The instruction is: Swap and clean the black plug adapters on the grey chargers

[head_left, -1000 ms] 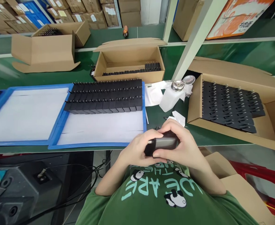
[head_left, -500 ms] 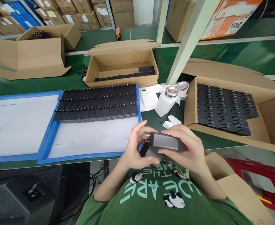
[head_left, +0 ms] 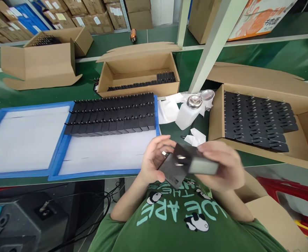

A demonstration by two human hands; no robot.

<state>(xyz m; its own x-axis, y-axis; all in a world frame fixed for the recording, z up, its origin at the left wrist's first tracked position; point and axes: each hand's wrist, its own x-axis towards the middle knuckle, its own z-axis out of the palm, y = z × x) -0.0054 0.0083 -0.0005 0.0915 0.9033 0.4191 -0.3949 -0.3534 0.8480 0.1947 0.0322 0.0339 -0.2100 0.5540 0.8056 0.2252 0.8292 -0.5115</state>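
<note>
Close in front of my chest, my left hand [head_left: 156,159] holds a dark plug adapter [head_left: 172,171] with its fingers curled round it. My right hand [head_left: 223,166], blurred by motion, grips a second plug adapter [head_left: 202,164], whose metal prongs face left. The two adapters overlap in view; whether they touch cannot be made out. Beyond my left hand, a blue-rimmed tray [head_left: 98,173] bears rows of black adapters [head_left: 112,117]. An open carton [head_left: 216,122] to the right holds more black adapters [head_left: 256,120], prongs up.
A white pump bottle [head_left: 186,115] and crumpled white paper [head_left: 195,137] lie beyond my hands. Another blue-rimmed tray [head_left: 17,174] is at the left. An open carton [head_left: 143,91] stands behind the adapter rows. A pale post [head_left: 211,49] rises behind the bottle.
My right hand has moved slightly right and turned its adapter, so the prongs now show toward me. The adapter in my left hand is more exposed. The whole view has shifted slightly.
</note>
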